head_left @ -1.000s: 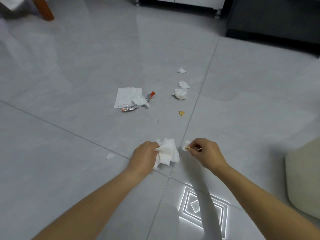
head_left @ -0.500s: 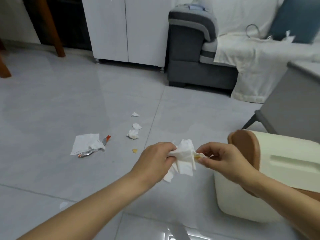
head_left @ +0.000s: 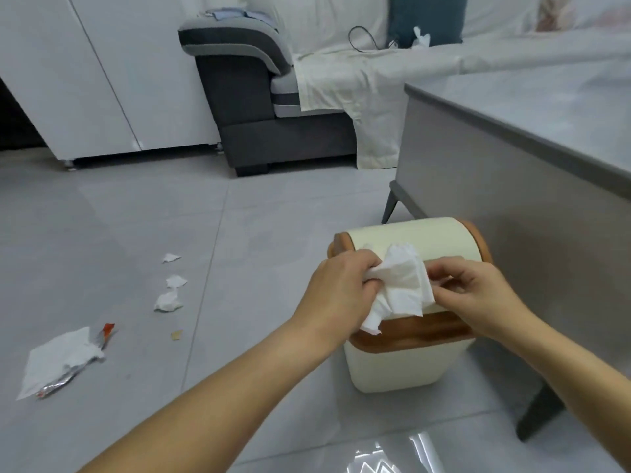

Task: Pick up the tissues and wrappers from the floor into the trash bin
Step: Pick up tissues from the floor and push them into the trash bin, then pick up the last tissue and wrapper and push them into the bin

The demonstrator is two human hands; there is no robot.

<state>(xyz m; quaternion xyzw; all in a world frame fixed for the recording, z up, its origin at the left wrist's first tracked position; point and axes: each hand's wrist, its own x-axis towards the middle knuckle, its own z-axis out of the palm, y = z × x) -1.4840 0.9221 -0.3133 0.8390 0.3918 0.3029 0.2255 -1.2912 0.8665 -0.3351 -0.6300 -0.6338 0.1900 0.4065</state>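
Landmark: trash bin (head_left: 403, 363), cream with a brown lid band, lid down. Far left of bin on the floor (head_left: 239, 233): flat tissue (head_left: 58, 356) with silver wrapper (head_left: 73, 370) lying on it. Nearer the bin, a row of three small tissue scraps (head_left: 169, 302) and a tan crumb (head_left: 176, 334). Directly above the bin's lid: left hand (head_left: 341, 288) with its grip clenched on the crumpled tissue (head_left: 399, 288); right hand (head_left: 478, 291) pinching the same tissue's right edge. Tissue hangs long axis roughly vertical, bin straight below, both hands equally near. Lid looks closed, so it likely needs pushing open. Versus half a second ago: the hands and tissue have moved from beside the bin to over its lid.
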